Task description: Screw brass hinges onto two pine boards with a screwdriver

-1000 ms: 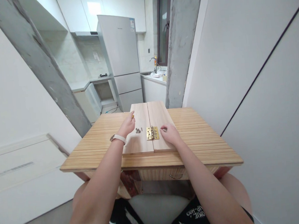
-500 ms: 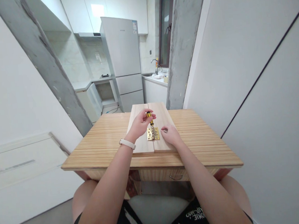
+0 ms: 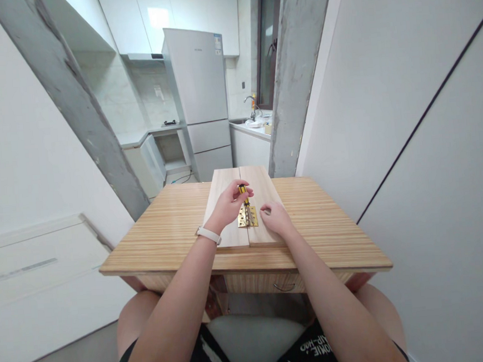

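Yellow-black screwdriver (image 3: 243, 190) | left hand (image 3: 227, 203) is pinching it, pointing it down at gold hinge (image 3: 242, 219) lying across two boards (image 3: 262, 184) | right hand (image 3: 275, 217) is resting curled, just right of hinge, can't see inside

Striped wood lies open along the counter (image 3: 323, 213) on both sides of the pale boards (image 3: 258, 177) — room for a hand to pass left or right. Above the hinge (image 3: 242, 221), the left fingers (image 3: 235, 183) and screwdriver (image 3: 243, 190) block a straight descent; the right fingers (image 3: 265, 206) crowd its right side. The forearms (image 3: 172, 309) cross the near edge — an open lane lies between them.
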Action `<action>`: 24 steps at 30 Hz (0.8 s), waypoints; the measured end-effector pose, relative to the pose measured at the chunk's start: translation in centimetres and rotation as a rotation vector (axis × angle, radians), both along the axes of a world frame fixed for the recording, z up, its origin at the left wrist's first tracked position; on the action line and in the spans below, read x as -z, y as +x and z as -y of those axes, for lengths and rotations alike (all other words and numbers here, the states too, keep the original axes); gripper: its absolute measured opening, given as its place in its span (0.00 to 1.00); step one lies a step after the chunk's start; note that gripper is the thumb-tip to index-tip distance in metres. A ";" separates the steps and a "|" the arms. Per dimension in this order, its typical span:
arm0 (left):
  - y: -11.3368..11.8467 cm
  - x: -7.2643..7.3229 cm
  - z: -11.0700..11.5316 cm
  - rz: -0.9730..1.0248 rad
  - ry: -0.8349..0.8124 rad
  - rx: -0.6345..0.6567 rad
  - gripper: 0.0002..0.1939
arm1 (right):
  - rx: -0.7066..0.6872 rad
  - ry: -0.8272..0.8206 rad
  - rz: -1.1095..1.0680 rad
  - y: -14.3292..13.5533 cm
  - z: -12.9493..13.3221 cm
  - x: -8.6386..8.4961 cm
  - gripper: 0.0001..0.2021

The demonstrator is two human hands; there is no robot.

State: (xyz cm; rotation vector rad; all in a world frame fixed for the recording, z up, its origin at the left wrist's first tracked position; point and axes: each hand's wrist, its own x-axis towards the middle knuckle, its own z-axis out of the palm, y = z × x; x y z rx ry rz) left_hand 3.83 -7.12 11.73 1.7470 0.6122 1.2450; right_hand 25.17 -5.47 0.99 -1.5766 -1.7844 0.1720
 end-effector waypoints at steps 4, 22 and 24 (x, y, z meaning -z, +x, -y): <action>0.1 0.0 0.0 -0.005 0.004 -0.004 0.11 | 0.005 -0.015 -0.002 0.0 0.0 0.0 0.07; 0.2 -0.2 0.3 -0.125 0.100 0.019 0.15 | 0.002 -0.011 0.023 -0.1 0.0 -0.1 0.07; 0.1 -0.4 0.3 -0.148 0.111 0.065 0.18 | 0.000 -0.006 0.025 0.0 -0.1 0.0 0.07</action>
